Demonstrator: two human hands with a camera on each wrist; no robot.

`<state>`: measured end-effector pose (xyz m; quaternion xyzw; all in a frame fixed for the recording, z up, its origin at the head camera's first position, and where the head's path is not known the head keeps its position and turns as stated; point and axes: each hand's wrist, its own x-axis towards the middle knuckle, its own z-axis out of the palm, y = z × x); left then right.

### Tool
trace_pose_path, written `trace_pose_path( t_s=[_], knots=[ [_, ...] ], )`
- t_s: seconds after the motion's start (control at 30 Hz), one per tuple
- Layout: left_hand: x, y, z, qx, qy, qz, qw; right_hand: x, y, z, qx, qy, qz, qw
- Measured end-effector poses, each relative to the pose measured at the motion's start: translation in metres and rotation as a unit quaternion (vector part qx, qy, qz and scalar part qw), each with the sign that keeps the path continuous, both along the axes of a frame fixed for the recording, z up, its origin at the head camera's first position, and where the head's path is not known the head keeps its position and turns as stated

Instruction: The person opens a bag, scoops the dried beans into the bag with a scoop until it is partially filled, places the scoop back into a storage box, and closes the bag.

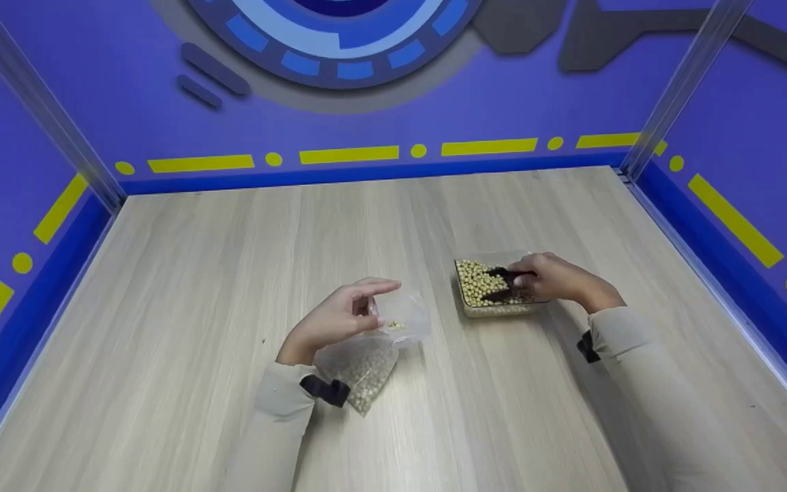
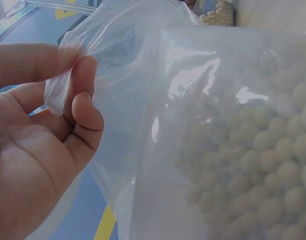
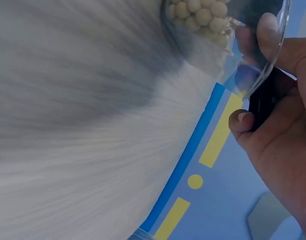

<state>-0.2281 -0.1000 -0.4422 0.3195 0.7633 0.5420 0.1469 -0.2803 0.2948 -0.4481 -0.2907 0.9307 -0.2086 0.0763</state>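
My left hand (image 1: 335, 318) grips the rim of a clear plastic zip bag (image 1: 366, 369) between thumb and fingers, its mouth spread toward the right. Pale round beans fill the lower part of the bag (image 2: 242, 165), which leans on the table; a few more lie near its opening. To the right stands a clear rectangular container (image 1: 499, 312) holding yellowish soybeans (image 1: 474, 281). Over its right side my right hand (image 1: 557, 279) holds a black scoop (image 1: 498, 296), whose front is down among the beans. In the right wrist view, the scoop's dark handle (image 3: 262, 102) runs through the fingers.
Both things stand on a wood-grain table (image 1: 195, 287). Blue walls with yellow marks (image 1: 349, 155) enclose it at the back and sides, with metal posts (image 1: 680, 75) at the corners. A black band (image 1: 325, 390) sits on the left wrist.
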Motion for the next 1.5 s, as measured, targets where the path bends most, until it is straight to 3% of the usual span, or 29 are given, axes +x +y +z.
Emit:
trace_pose_path(
  t_s=[0.3, 0.73, 1.03, 1.5],
  knots=[
    [-0.001, -0.001, -0.002, -0.001, 0.006, -0.005, 1.0000, 0.002, 0.001, -0.008, -0.014, 0.057, 0.011, 0.9982],
    [-0.002, -0.001, -0.004, -0.001, 0.000, 0.000, 1.0000, -0.003, 0.005, -0.013, -0.044, 0.029, 0.003, 0.9986],
    [-0.001, -0.002, -0.003, -0.007, 0.001, 0.006, 1.0000, -0.005, 0.008, -0.015, -0.075, 0.078, 0.023, 0.9939],
    [-0.002, -0.002, -0.005, -0.007, -0.006, 0.009, 0.9999, -0.005, 0.015, -0.014, -0.090, 0.011, -0.017, 0.9958]
  ],
)
